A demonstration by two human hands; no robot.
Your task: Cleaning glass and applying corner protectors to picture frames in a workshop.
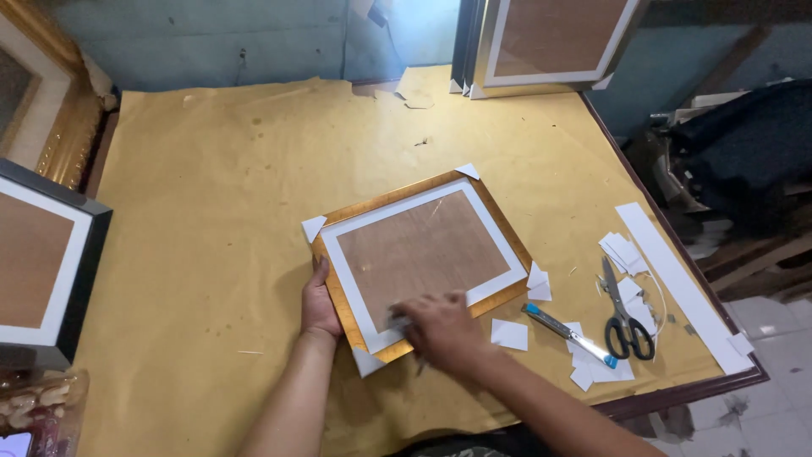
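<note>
Near the middle of the picture, on a table [211,195] covered in yellowish brown paper, lies a gold picture frame [420,258], turned a little so its corners point roughly up, down, left and right of square. It has a white mat border around a brown backing under glass, and white paper corner protectors [314,227] sit on its corners. The person's left hand [320,306] grips the frame's left edge, thumb up on the gold moulding and fingers tucked out of sight beneath, so it is clearly closed on the frame. The right hand [441,326] rests on the lower part of the frame, over the white mat near the bottom corner; it is blurred, fingers curled down around something small and greyish, but I cannot tell what that is or whether it is truly gripped. Just right of that hand, on the paper, lies a small white card square [510,334], and next to it a utility knife [568,335] with a blue end. Further right lies a pair of black-handled scissors [623,314] among scattered white offcuts [624,251], with a long white strip [681,283] running along the table's right edge. At the left edge of the picture stands a black frame [46,262] with a white mat, and at the top, more frames [550,42] lean against the wall.
</note>
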